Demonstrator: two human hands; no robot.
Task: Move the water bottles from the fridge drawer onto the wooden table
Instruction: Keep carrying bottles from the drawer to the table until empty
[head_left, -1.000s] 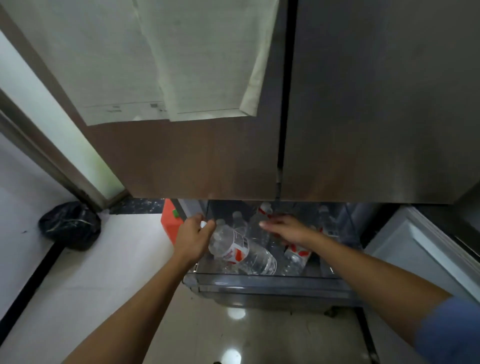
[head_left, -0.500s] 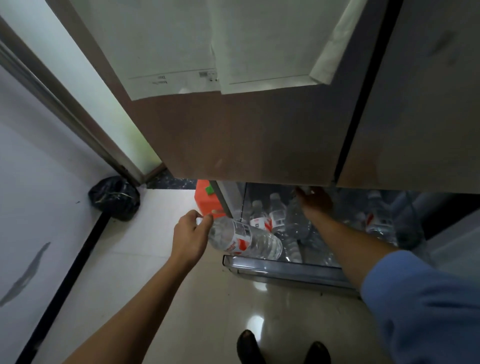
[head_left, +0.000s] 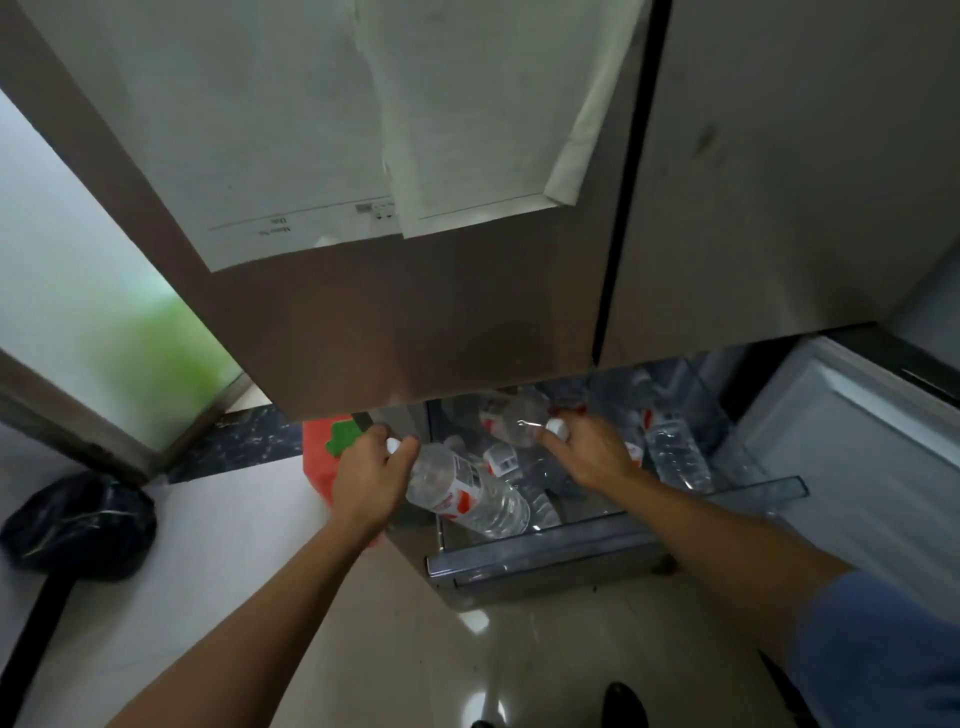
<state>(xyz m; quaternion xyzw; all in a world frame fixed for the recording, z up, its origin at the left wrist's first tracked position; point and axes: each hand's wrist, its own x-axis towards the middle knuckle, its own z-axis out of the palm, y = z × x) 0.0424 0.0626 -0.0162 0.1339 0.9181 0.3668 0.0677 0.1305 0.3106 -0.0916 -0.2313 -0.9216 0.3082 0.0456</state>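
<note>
Left hand (head_left: 371, 480): fingers curled tight around the neck of a clear water bottle (head_left: 465, 491), white cap showing between thumb and forefinger. The bottle lies tilted, its base over the open fridge drawer (head_left: 545, 553). Right hand (head_left: 584, 452): fingers wrapped around the capped end of a second water bottle (head_left: 511, 421), held above the drawer just under the fridge door (head_left: 415, 322). More bottles (head_left: 675, 452) lie loose inside the drawer. Black bag (head_left: 78, 525) on the floor, far left.
</note>
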